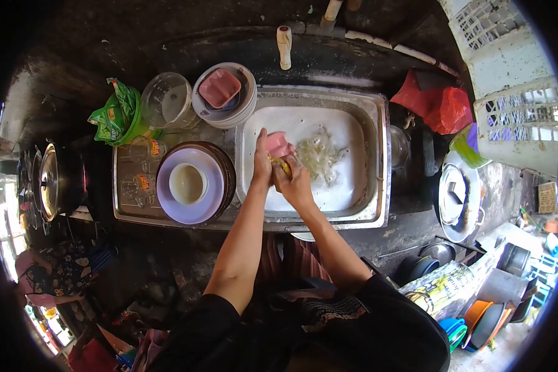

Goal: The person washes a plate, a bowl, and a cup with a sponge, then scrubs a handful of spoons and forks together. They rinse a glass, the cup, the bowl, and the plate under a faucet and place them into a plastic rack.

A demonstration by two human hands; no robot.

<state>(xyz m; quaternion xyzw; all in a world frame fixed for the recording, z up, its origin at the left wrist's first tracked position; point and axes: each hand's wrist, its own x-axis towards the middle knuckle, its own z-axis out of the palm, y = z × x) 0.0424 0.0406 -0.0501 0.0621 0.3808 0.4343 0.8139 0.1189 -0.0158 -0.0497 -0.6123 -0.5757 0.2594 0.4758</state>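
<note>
Over the left part of the sink basin [353, 186], my left hand [262, 162] is closed on a small pink dish [278, 144], its fingers along the dish's left side. My right hand [295, 185] is closed on a yellow sponge [281, 165], which it presses against the lower part of the dish. Foamy water and a pale, blurred splash [319, 155] show in the basin to the right of both hands. A stack of white plates [249, 110] with another pink dish [219, 88] on top stands beyond the basin's upper left corner.
Left of the basin stand a lilac bowl [169, 208] with a white bowl [188, 184] inside, glasses [144, 149] and a clear bowl [167, 102]. A tap [284, 48] is behind. Red plastic bags [449, 108] lie right. Another person [43, 279] is at lower left.
</note>
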